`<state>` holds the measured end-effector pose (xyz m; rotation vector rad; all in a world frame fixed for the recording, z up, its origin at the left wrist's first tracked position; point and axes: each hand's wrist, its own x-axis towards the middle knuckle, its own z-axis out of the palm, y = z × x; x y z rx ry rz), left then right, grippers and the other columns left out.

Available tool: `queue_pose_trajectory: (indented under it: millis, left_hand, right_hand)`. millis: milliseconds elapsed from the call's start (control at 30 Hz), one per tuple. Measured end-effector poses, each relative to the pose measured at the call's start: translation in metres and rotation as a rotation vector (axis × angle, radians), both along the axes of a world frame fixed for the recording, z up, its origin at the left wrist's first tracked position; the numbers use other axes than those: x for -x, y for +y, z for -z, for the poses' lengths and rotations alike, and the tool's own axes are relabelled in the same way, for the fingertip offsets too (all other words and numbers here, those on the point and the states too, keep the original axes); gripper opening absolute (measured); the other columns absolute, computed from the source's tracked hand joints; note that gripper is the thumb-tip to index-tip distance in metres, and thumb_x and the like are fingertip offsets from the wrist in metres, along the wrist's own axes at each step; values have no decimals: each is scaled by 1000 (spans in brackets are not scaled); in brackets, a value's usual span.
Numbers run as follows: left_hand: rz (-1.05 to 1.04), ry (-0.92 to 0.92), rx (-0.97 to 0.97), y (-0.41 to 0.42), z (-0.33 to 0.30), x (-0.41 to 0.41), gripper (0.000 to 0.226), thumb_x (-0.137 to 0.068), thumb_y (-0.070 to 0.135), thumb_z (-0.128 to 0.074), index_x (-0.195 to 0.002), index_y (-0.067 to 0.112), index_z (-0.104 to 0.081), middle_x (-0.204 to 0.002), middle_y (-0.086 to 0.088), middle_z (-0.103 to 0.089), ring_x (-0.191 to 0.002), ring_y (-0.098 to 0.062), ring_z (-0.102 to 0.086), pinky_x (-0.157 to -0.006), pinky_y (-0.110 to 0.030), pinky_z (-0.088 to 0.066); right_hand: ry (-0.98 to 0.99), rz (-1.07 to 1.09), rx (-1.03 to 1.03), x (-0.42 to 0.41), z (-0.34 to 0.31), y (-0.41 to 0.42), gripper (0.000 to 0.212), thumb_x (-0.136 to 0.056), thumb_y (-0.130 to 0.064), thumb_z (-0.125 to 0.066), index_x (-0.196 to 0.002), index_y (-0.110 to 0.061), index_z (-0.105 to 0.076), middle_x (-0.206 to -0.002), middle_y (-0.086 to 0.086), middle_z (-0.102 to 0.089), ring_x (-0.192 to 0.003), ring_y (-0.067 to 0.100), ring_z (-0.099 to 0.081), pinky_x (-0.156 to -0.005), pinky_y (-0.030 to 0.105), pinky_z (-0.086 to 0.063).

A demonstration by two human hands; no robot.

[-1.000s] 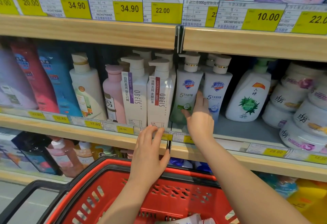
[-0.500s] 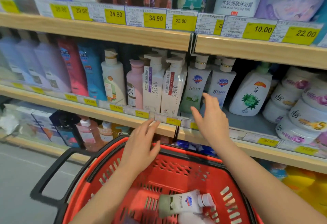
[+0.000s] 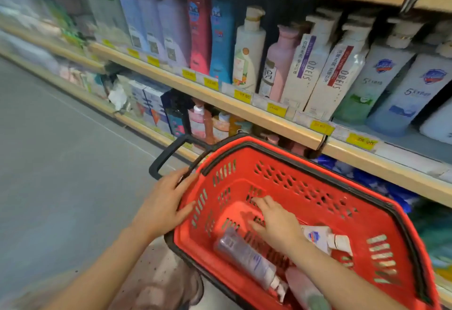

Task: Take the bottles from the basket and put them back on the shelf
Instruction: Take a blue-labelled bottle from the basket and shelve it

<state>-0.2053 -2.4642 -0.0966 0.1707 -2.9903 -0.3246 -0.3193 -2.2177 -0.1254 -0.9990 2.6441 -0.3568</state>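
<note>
The red basket point(image 3: 318, 187) sits low in front of the person, just beside the wooden shelf point(image 3: 256, 116) that runs along the far right of the aisle, and it is not empty yet. At least three bottles lie flat on its bottom: a greyish-lilac bottle point(image 3: 244, 258) at the near left, a white bottle with a blue shield badge point(image 3: 320, 237) at the right, and a pink bottle point(image 3: 303, 287) nearest of all, partly cut off by the basket wall. The right hand point(image 3: 274, 224) is down inside the basket with its fingers spread flat and nearly straight, above the bottles and grasping none of them; whether the palm touches the white bottle I cannot tell. The left hand point(image 3: 166, 202) rests open against the basket's left rim, fingers stretched along the red plastic, seemingly steadying it. On the shelf the rows look well stocked, with the tall white pump bottles point(image 3: 325, 70) standing upright beside the shield-badged ones point(image 3: 374, 79). By my reckoning the job is partly done at best: three bottles wait to be lifted out and stood on the shelf, and the next pick is only being reached for.
</note>
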Motion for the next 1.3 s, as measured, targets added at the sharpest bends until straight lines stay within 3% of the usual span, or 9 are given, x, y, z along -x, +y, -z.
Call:
queue_pose_trajectory:
  millis: [67, 200, 333, 500, 633, 867, 1000, 1100, 1300]
  left_hand:
    - [-10, -6, -60, -1, 11, -4, 63, -82, 48, -41, -138, 21, -37, -138, -14, -45, -123, -30, -44, -103, -55, -34]
    - [-24, 36, -133, -3, 18, -5, 60, -84, 46, -40, -140, 25, -34, -144, -7, -37, -131, -21, -34, -113, -45, -14]
    - [-22, 46, -196, -5, 19, -3, 58, -83, 41, -38, -138, 24, -37, -142, -5, -37, -130, -18, -34, -112, -44, -13]
    - [-22, 71, -253, -7, 21, -3, 57, -82, 42, -36, -137, 24, -38, -142, -3, -37, -131, -15, -33, -112, -46, -12]
    - [-21, 84, -257, -6, 20, -4, 56, -84, 43, -35, -138, 26, -37, -143, -2, -36, -131, -13, -32, -114, -44, -11]
    - [-25, 58, -215, -6, 17, -4, 58, -81, 43, -37, -137, 28, -36, -144, -2, -35, -130, -15, -34, -113, -39, -8]
    - [-30, 23, -131, -2, 11, -4, 60, -81, 45, -36, -139, 28, -32, -144, -2, -35, -128, -18, -35, -113, -43, -11]
    - [-17, -24, -53, 1, 5, -5, 62, -81, 47, -38, -137, 23, -35, -138, -9, -43, -124, -26, -42, -108, -49, -23]
    - [148, 22, 76, 42, -26, 10, 81, -66, 52, -57, -133, 9, -41, -132, -12, -51, -119, -26, -49, -98, -40, -43]
  right_hand:
    - [-81, -46, -41, -7, 31, -10, 53, -85, -43, -51, -132, -26, -35, -127, 0, -45, -120, 23, -48, -87, 40, -46]
    - [-207, -87, -74, -16, 86, -21, 55, -80, -40, -55, -130, -29, -34, -132, 2, -46, -121, 26, -49, -92, 39, -45]
    - [-278, -70, -145, -21, 134, -24, 62, -84, -39, -54, -139, -25, -29, -134, 8, -46, -123, 30, -47, -96, 39, -43]
    - [-267, -179, -270, -20, 173, -26, 71, -81, -36, -61, -140, -21, -25, -136, 15, -38, -123, 39, -42, -89, 48, -50]
    - [-330, -120, -242, -20, 188, -26, 60, -89, -31, -50, -138, -34, -17, -138, 18, -35, -117, 42, -49, -87, 50, -51]
    - [-344, -131, -91, -14, 138, -26, 79, -85, -19, -56, -146, -31, -8, -137, 18, -35, -120, 33, -47, -99, 35, -38]
    - [-297, -200, -70, -12, 84, -27, 78, -80, -25, -54, -145, -35, -11, -134, 12, -39, -119, 35, -47, -100, 39, -39]
    - [-227, -231, -76, -8, 32, -22, 74, -75, -40, -44, -144, -34, -18, -138, 12, -38, -120, 36, -48, -98, 39, -40]
    - [-132, -147, -27, 2, -64, 0, 73, -74, -22, -63, -136, -15, -26, -128, 12, -52, -111, 34, -55, -80, 35, -43]
